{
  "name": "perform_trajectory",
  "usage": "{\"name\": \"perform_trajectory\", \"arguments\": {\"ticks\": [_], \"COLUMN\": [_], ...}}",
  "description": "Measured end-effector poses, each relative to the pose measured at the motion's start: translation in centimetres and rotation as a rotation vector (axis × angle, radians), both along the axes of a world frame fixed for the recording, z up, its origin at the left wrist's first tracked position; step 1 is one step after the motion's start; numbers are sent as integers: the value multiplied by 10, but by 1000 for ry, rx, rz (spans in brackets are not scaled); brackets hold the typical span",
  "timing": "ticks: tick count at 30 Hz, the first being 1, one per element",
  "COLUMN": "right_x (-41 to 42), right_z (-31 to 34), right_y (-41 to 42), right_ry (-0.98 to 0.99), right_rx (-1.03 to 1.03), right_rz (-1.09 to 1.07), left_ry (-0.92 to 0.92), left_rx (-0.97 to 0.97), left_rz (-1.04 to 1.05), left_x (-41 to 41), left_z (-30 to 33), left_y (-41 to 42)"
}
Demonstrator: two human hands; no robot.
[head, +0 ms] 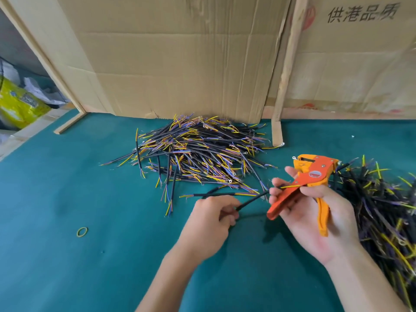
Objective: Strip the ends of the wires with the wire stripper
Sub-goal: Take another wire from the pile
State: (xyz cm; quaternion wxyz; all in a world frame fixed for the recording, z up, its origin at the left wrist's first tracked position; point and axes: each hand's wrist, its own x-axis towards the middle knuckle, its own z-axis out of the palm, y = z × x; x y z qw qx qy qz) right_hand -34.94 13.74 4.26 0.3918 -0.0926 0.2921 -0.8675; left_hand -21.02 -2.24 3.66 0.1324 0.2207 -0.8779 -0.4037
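My right hand (315, 212) grips an orange wire stripper (308, 179) above the green table, jaws pointing up and away, handles spread. My left hand (213, 219) pinches a black sheathed wire (252, 200) by its near end. The wire slants up to the right towards my right fingertips, where a thin yellow strand (290, 186) lies against the stripper. A large pile of black wires with yellow, blue and brown cores (198, 154) lies behind my hands. A second pile (382, 199) lies at the right edge.
The green table mat (90, 255) carries a yellow rubber band (82, 232) at the left. Cardboard sheets (180, 64) and a wooden post (286, 70) stand along the back. A yellow bag (18, 102) sits off the table at far left.
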Motion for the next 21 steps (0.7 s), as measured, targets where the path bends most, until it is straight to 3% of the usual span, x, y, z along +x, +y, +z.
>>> {"name": "perform_trajectory", "arguments": {"ticks": [4,7,11,16,21], "right_x": [1,2,8,9,4], "right_z": [4,5,2,1,1], "right_y": [1,-1,-5,0,6], "right_ry": [-12,-24,2,28,102], "right_rx": [-9,-15,17,78,128], "right_rz": [1,10,49,140,293], "left_ry": [111,256,568,791,869], "left_rx": [6,173,573,938,1060], "left_rz": [118,195,287,324,334], "left_x": [17,20,6,-29,-44], "left_z": [-7,-2,19,38,26], "left_y": [-22,-34,-36,-19,-1]}}
